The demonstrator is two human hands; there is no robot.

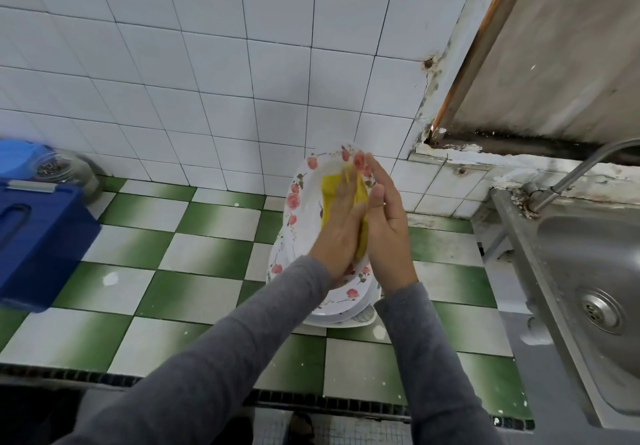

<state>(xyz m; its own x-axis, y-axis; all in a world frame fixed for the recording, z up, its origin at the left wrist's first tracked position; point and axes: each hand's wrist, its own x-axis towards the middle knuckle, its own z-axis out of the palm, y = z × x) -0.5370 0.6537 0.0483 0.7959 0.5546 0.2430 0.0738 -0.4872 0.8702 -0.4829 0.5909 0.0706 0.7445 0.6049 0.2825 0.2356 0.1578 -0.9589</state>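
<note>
A white plate (304, 202) with pink flowers is held tilted on edge above the tiled counter (194, 247). My left hand (341, 233) presses a yellow cloth (330, 185) flat against the plate's face, fingers straight. My right hand (388, 233) holds the plate by its right rim, thumb in front and fingers along the back. The cloth is partly hidden between my hands. Under the held plate lies a stack of similar plates (346, 313) on the counter.
A steel sink (588, 254) with a tap (581, 167) adjoins the counter on the right. A blue box (38, 236) and a glass jar (65, 167) stand at the far left by the white-tiled wall. The counter's front edge runs below my forearms.
</note>
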